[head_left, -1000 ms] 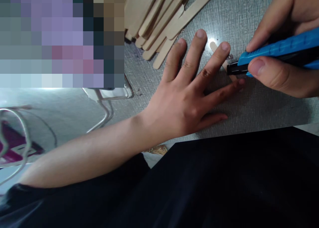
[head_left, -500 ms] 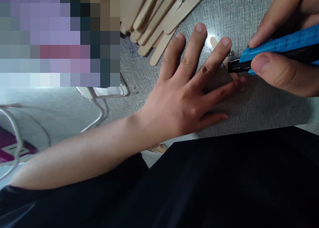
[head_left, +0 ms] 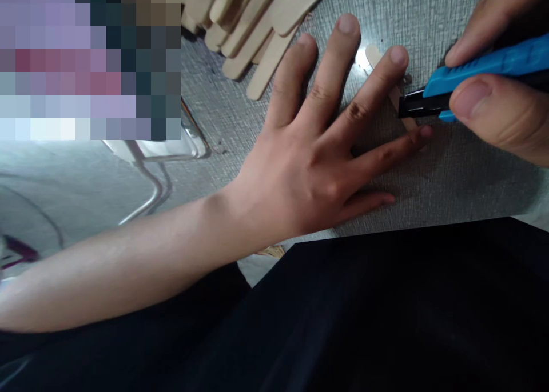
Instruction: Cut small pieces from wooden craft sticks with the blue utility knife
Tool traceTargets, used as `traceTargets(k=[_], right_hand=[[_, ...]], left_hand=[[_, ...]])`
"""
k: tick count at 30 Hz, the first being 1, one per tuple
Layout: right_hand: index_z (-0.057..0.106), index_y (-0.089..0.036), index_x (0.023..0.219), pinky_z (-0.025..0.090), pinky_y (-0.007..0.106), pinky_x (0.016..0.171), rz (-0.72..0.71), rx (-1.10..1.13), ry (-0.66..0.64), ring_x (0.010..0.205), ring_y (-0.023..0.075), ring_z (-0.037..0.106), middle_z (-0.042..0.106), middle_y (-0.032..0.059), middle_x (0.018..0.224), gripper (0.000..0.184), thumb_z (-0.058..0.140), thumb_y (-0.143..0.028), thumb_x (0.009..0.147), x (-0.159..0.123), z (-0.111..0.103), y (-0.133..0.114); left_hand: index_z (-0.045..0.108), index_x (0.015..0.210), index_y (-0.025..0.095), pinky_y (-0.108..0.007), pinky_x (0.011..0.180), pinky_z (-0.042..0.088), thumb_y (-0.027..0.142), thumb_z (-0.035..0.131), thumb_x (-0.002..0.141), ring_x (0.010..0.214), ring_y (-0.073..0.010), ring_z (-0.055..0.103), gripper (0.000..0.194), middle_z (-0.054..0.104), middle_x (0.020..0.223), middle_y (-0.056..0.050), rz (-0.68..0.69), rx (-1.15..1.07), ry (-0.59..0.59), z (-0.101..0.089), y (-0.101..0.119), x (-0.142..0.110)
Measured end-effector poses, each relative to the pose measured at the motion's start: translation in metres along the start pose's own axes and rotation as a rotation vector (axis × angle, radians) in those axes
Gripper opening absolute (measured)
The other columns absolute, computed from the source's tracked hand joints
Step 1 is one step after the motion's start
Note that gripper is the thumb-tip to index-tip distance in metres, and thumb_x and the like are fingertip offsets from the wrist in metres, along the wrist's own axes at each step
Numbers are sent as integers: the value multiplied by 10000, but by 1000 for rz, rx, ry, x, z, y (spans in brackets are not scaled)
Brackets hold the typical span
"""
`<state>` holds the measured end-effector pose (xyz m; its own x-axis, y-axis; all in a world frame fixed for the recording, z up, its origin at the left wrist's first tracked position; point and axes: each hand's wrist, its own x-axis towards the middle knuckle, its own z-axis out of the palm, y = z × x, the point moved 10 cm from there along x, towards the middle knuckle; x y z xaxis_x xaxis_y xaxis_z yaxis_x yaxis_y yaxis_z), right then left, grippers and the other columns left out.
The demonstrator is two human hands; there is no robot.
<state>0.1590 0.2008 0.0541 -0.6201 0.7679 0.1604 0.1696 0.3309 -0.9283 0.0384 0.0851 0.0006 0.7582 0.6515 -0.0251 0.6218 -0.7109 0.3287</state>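
A wooden stick [head_left: 374, 56] lies on the tabletop [head_left: 454, 183], aslant to the near edge and apart from the pile of sticks [head_left: 253, 35] farther in. The left hand [head_left: 295, 163] is flat with fingers spread wide, gripping nothing; the middle finger crosses the stick and the index fingertip lies at its nearer end — apparently pinning it. The right hand [head_left: 508, 115] has thumb and fingers closed around a blue cutter [head_left: 476, 71], its dark tip at the stick between those two fingers. Cutting or scoring seems in hand; whether the blade bites, I cannot tell. A further stroke would call for firm pressure — and fingertips clear of the blade.
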Motion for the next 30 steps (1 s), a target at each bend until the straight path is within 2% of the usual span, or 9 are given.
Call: traceTargets(k=[2,6,11,15,17,23,26,29,30], right_hand=[[769,-130,853,215,121,431,41,-55,-68,641,11,654,693,-114,702,747,113,-456,996,1,6,4],[735,-152,868,200,100,429,62,-91,-107,635,0,628,625,-137,658,599,222,-428,1008,5,9,7],[754,-158,878,378,61,550,100,-170,-137,648,10,605,611,-102,677,685,120,-354,1050,3,8,9],[826,-181,978,471,62,642,168,-334,-150,789,100,656,663,-88,783,380,566,-457,956,-7,6,14],[845,-196,988,485,54,623,147,-361,-177,844,142,700,702,-71,848,355,684,-497,891,-8,8,14],[864,-216,861,393,-24,583,29,-350,-193,694,64,603,644,-75,683,344,688,-504,926,-2,9,7],[806,-229,779,313,115,415,28,-411,-259,604,62,538,586,-77,629,458,567,-562,984,-3,15,7],[753,-235,795,271,276,405,84,-537,-352,564,86,518,613,-66,656,657,319,-666,1032,-7,20,15],[750,-230,820,281,281,418,109,-538,-374,585,91,544,625,-68,664,666,333,-707,1027,-8,20,18]], left_hand=[[158,1813,299,-828,1305,155,728,397,1117,1686,-588,124,851,154,1855,-207,11,20,24,1,0,-1],[67,1808,402,-796,1332,71,734,401,1089,1719,-535,13,860,36,1893,-91,-51,4,-45,10,-5,-3],[26,1805,406,-837,1311,37,697,507,1054,1714,-563,-37,938,-44,1899,-86,-51,-18,-78,13,-4,-1],[105,1802,401,-846,1322,69,652,539,1065,1717,-570,32,892,-12,1898,-75,-46,-42,-47,10,-5,0],[148,1800,387,-837,1328,77,640,527,1080,1715,-575,55,852,3,1897,-83,-40,-48,-27,8,-4,0],[153,1808,388,-796,1352,45,644,555,1058,1724,-551,-6,889,-7,1902,-72,-39,-59,-48,10,-4,0],[166,1808,404,-810,1335,46,635,491,1059,1719,-555,-20,849,81,1897,-35,-59,-73,-59,12,-5,0],[113,1817,387,-810,1332,81,591,553,1065,1721,-558,1,895,36,1901,-85,-40,-39,-38,11,-4,0],[86,1819,371,-819,1324,93,582,577,1068,1717,-571,11,922,-1,1900,-111,-27,-23,-34,11,-3,0]])
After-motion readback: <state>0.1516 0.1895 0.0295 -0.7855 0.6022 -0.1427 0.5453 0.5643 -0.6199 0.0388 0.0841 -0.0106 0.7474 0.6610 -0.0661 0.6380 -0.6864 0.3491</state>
